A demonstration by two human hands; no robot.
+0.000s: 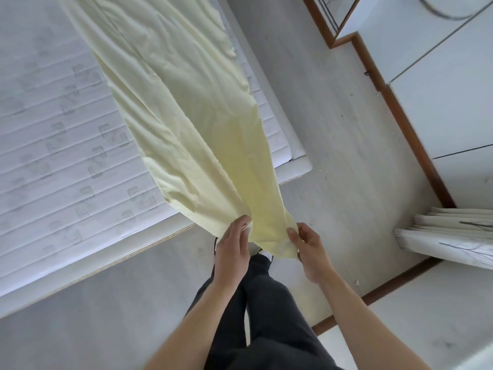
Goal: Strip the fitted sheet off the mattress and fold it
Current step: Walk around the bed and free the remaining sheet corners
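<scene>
You have the fitted sheet (pixel 184 113) drawn into one long band. Its long axis runs from the upper left of your view, where it passes out of the picture, down and to the right to its near end in your hands. Most of that length lies across the bare mattress (pixel 53 134), slanting over the near right corner; the last stretch hangs clear of the bed edge, above the floor (pixel 333 145) and your dark trousers (pixel 269 316).

The cloth is pale yellow, soft and creased, with long folds running along the band. It is wide on the mattress and narrows toward your grip, and it looks doubled over where the yellow is deeper near the end.

Your left hand (pixel 231 252) holds the left corner of the near end, the fingers curled round a gathered edge. Your right hand (pixel 310 249) pinches the right corner between thumb and fingers (pixel 292 235). The two hands are near each other, with the end of the sheet spread between them.

The mattress is white and quilted with faint grey lettering. Folded white cloth (pixel 450 236) lies at the right by the wall.
</scene>
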